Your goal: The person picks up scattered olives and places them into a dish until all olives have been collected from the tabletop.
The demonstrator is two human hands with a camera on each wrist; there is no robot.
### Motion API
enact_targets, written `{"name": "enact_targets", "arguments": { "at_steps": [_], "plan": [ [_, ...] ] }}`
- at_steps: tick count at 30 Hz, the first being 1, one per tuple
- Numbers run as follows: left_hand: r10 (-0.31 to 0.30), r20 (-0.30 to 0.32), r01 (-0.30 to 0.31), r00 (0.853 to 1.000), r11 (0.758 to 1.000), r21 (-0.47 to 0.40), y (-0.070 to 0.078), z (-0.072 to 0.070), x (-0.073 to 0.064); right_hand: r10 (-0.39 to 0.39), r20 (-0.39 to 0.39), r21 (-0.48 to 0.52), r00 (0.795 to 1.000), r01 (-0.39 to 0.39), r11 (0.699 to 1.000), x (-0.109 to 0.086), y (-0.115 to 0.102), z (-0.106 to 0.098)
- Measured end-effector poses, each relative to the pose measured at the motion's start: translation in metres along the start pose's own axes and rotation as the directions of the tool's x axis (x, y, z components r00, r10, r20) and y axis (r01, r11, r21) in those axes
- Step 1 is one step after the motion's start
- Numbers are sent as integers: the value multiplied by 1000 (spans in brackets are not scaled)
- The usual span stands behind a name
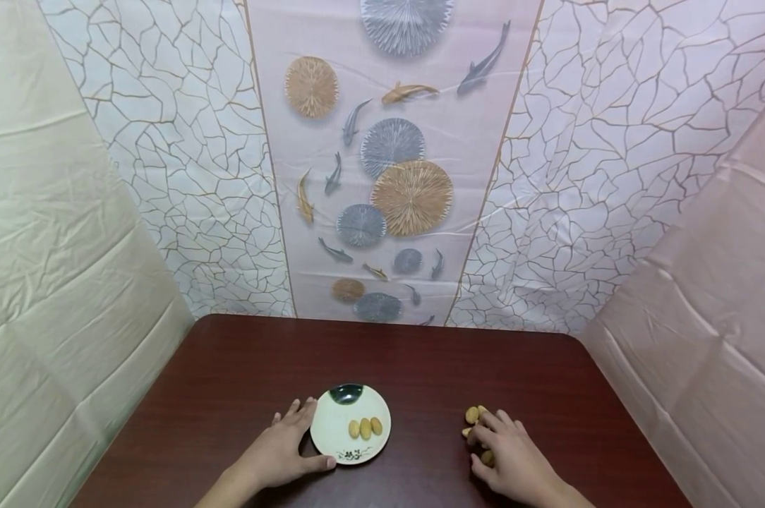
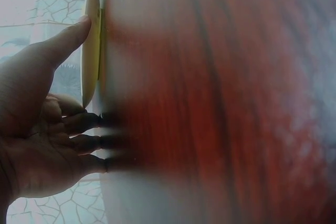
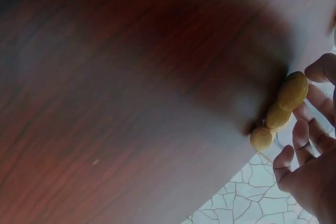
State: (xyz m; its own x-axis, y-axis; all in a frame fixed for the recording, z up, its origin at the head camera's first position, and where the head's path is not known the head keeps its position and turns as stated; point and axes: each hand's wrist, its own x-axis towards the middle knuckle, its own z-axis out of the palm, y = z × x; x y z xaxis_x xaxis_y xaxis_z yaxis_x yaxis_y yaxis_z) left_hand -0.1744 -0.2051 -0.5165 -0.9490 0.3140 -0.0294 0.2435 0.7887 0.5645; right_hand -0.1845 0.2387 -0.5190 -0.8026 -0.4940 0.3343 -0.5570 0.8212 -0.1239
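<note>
A round white plate (image 1: 322, 430) with a dark green patch and a small floral print stands on the table. Three oval yellow-brown fruits (image 1: 365, 428) lie on it side by side. My left hand (image 1: 281, 446) rests at the plate's left edge, thumb at the front rim and fingers spread toward the back; the left wrist view shows the thumb (image 2: 79, 31) against the rim. To the right, my right hand (image 1: 512, 455) reaches over several more such fruits (image 1: 472, 415), partly hidden beneath it. In the right wrist view its thumb and fingers stand apart around the nearest fruit (image 3: 293, 92).
The dark red-brown wooden table (image 1: 420, 360) has rounded far corners. Behind it hangs a patterned cloth (image 1: 389, 282) with fish and round motifs. Pale cloth walls (image 1: 694, 310) close in the left and right sides.
</note>
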Motion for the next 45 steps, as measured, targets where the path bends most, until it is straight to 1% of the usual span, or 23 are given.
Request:
{"name": "enact_targets", "arguments": {
  "at_steps": [4, 14, 17, 23, 30, 31, 34, 38, 45],
  "plan": [
    [3, 1, -3, 1000, 1000, 9, -1, 0, 1, 5, -7, -1, 1000, -5, 1000, -2, 2, 0],
    [6, -1, -6, 1000, 1000, 2, -2, 0, 1, -11, -71, -29, 997, 9, 1000, -4, 3, 3],
    [8, -1, -8, 1000, 1000, 1, -1, 0, 1, -14, -75, -24, 997, 12, 1000, -4, 3, 4],
    [3, -4, -3, 1000, 1000, -1, 0, 0, 0, 6, -59, 6, 998, -6, 1000, -7, 5, 3],
    [-3, 0, 3, 1000, 1000, 11, 2, -2, 0, -46, -109, -5, 993, 46, 999, -11, 7, 3],
    [-5, 1, 5, 1000, 1000, 12, 3, -2, 0, -51, -105, -6, 993, 51, 999, -11, 7, 2],
    [-5, 0, 5, 1000, 1000, 13, 3, -2, 0, -43, -59, 0, 997, 44, 999, -13, 6, 0],
    [-7, -2, 7, 1000, 1000, 13, 1, 0, 0, -14, 1, 9, 1000, 14, 1000, -14, 7, -2],
    [-11, -7, 11, 1000, 1000, 22, 0, 2, 1, -15, -5, -14, 1000, 14, 1000, -15, 8, -2]
  ]
}}
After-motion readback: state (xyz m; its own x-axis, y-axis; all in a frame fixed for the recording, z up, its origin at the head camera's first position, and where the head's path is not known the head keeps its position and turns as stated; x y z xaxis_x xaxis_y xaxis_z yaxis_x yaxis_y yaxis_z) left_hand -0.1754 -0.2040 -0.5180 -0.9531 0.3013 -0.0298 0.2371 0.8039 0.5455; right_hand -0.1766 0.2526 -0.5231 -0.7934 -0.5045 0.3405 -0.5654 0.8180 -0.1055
